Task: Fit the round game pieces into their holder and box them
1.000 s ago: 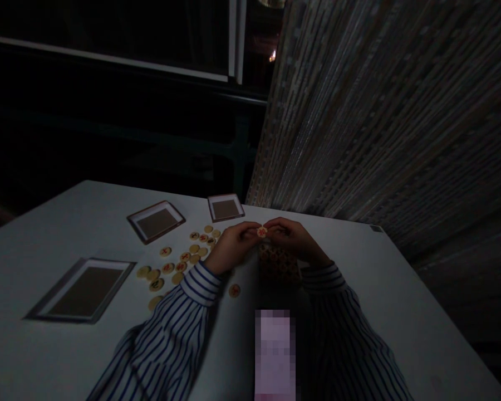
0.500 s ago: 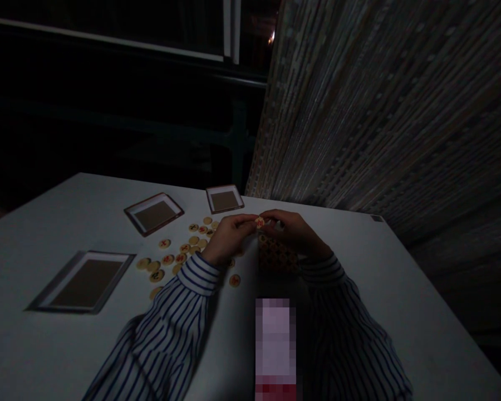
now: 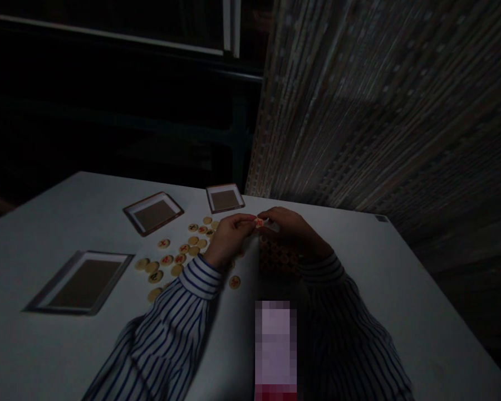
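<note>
A round Chinese chess piece with a red character is pinched between the fingertips of both hands. My left hand grips it from the left and my right hand from the right. Below my right hand sits a dark reddish, patterned block, partly in shadow, whose kind I cannot make out. Left of my left hand, several loose Chinese chess pieces lie scattered, some showing red or black characters and others blank. One red-marked piece lies apart, nearer me than my left hand.
On the white table lie a framed tray-like thing at the back left, a smaller one behind my hands, and a larger one at the left. A bead-like string curtain hangs behind the right side. A pixelated oblong stands nearest me.
The held piece has tilted slightly between my fingertips, and my right hand has shifted a little. The scattered pieces lie as before.
</note>
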`<state>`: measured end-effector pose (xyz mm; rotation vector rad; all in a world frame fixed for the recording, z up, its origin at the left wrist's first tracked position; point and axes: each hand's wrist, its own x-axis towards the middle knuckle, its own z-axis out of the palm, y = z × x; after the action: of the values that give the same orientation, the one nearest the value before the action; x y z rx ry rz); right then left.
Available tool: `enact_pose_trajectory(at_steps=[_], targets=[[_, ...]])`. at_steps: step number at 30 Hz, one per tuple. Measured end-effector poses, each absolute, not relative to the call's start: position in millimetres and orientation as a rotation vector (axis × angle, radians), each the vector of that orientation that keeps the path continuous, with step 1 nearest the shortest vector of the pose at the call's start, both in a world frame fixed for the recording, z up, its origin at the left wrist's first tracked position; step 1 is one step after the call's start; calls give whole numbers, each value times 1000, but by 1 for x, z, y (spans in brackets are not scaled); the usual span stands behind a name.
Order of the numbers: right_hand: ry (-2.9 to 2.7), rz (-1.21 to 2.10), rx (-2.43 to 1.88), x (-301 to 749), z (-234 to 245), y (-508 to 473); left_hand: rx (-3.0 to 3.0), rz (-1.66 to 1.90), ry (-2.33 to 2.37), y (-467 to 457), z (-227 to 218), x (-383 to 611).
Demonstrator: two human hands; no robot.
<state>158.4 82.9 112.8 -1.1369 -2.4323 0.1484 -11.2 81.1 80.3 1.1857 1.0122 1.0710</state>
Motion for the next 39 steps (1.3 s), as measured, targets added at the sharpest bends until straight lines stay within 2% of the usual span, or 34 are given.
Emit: enact_pose_trajectory(at_steps=[9,24,39], targets=[[-2479,172,-1215,163,109,85,1233,1013,1069,80,76,-10],[-2797,156,-1731,169,92,93,1524,957,1185,85,63,-17],[-2827,112,-1799,164,89,92,1557,1002,1255,90,88,-39]])
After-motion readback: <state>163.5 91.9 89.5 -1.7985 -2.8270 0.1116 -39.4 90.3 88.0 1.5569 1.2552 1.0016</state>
